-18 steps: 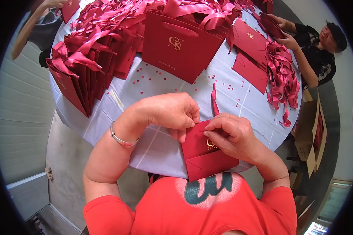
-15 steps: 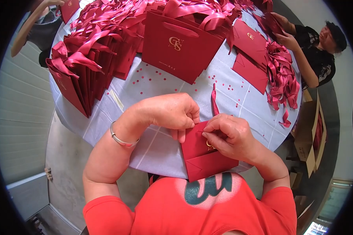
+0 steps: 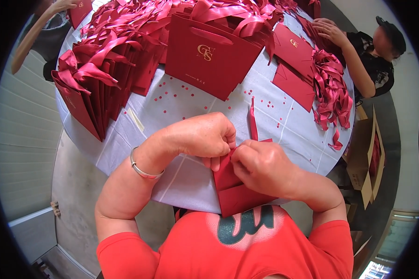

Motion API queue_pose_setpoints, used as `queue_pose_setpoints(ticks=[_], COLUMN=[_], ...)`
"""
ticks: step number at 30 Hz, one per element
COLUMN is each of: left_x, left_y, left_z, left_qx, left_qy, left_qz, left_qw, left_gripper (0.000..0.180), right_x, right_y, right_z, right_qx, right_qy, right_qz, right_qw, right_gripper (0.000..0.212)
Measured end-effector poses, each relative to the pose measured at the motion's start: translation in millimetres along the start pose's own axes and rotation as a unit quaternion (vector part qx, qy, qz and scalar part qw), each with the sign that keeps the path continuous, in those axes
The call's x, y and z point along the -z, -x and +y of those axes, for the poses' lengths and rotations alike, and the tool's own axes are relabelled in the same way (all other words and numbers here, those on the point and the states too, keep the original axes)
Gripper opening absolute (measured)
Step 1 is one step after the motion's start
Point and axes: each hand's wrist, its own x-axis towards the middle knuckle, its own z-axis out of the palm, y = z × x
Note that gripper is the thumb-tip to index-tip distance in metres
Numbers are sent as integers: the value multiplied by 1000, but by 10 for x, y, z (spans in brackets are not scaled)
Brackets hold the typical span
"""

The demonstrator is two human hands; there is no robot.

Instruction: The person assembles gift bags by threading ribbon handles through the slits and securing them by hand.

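Note:
A dark red paper gift bag (image 3: 239,200) lies flat at the near table edge, its folded bottom toward me. My left hand (image 3: 214,139) is closed on the bag's upper left edge, fingers curled. Pressed close beside it, my right hand (image 3: 265,165) is closed over the bag's front, thumb and fingertips pinched together near the left fingers. Whatever lies in that pinch is hidden. A red satin ribbon (image 3: 253,123) sticks out past the bag's far edge onto the tablecloth.
Upright red bags with ribbon handles (image 3: 209,58) crowd the far side. Flat bags (image 3: 293,86) and a ribbon heap (image 3: 333,93) lie right. Small red paper dots dot the white tablecloth (image 3: 181,176). A co-worker (image 3: 368,60) sits far right, near an open cardboard box (image 3: 365,160).
My right hand has moved left across the bag, and its fingertips now meet my left hand's. The left hand has stayed at the bag's edge. The far-right co-worker's hands have shifted.

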Motion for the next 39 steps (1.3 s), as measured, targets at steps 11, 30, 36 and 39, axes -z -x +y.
queue_pose_setpoints(ticks=[11,30,36,39], left_x=[-41,-394,-357,-351], left_y=[37,320,296,271], left_z=[-6,162,118,93], left_qx=[-35,-324,-312,-294], left_qy=[-19,-264,-287,-302], left_qz=[36,167,148,159], left_qw=[999,893,894,893], left_gripper=[10,15,16,15], right_x=[269,386,276,255], right_y=[-119,-679,-572,-534], right_z=[87,536,538,528], right_qx=[-83,-223,-260,-296], right_qy=[-134,-419,-441,-440], right_qz=[-20,-447,-364,-305], right_qw=[987,758,778,791], right_gripper=[15,41,44,41])
